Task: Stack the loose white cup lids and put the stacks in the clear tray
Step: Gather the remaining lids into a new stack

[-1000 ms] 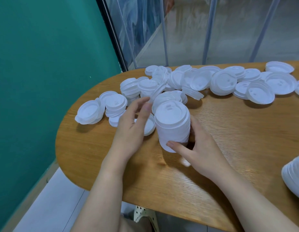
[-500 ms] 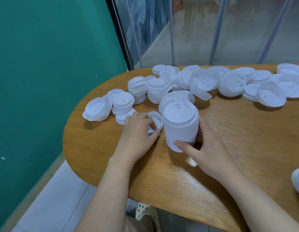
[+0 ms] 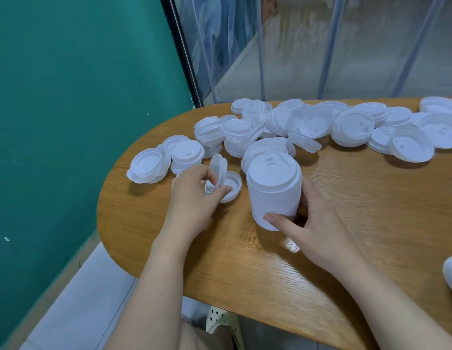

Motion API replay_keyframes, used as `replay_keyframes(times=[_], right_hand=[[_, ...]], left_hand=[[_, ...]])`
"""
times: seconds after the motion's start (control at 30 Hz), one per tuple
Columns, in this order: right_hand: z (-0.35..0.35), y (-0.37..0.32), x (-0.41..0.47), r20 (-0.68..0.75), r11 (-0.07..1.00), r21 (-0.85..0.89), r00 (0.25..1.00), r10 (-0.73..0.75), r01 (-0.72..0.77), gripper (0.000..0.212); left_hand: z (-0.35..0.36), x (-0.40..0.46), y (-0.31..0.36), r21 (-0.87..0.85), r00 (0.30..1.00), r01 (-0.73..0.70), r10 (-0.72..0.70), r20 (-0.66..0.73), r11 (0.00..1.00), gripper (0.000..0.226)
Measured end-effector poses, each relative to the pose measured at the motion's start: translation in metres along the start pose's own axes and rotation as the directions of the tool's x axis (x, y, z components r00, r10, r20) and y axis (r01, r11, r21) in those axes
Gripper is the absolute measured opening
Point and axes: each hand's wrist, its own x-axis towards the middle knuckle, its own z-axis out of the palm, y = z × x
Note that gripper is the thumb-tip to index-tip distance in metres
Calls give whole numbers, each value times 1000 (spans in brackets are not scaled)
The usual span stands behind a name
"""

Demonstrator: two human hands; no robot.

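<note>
Gleaming oak table (image 3: 371, 223) beside teal wall (image 3: 68, 97)

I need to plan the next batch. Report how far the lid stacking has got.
Done: one tall stack, steadied by the right hand. In hand: the left hand pinches a loose lid, tipped on edge. Left: many loose lids scattered across the table; no clear tray in view.
</note>
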Motion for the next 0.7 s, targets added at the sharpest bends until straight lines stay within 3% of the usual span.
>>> replay_keyframes(times=[0.13, 0.3, 0.53, 0.7], right_hand=[[-1, -2, 0, 7, 1000, -1, 1000, 3, -3, 82], [-1, -2, 0, 8, 1000, -5, 1000, -5, 5, 81], [0, -2, 0, 3, 1000, -7, 1000, -11, 11, 81], [0, -1, 0, 6, 1000, 6, 1000, -14, 14, 82]], left_hand=[[-7, -1, 9, -245, 994, -6, -22, -111, 969, 19], [-14, -6, 25, -504, 978, -94, -14, -206, 859, 16], [-18, -11, 48, -645, 975, -165, 26, -219, 747, 18], [-20, -8, 57, -673, 991, -109, 28, -130, 731, 18]])
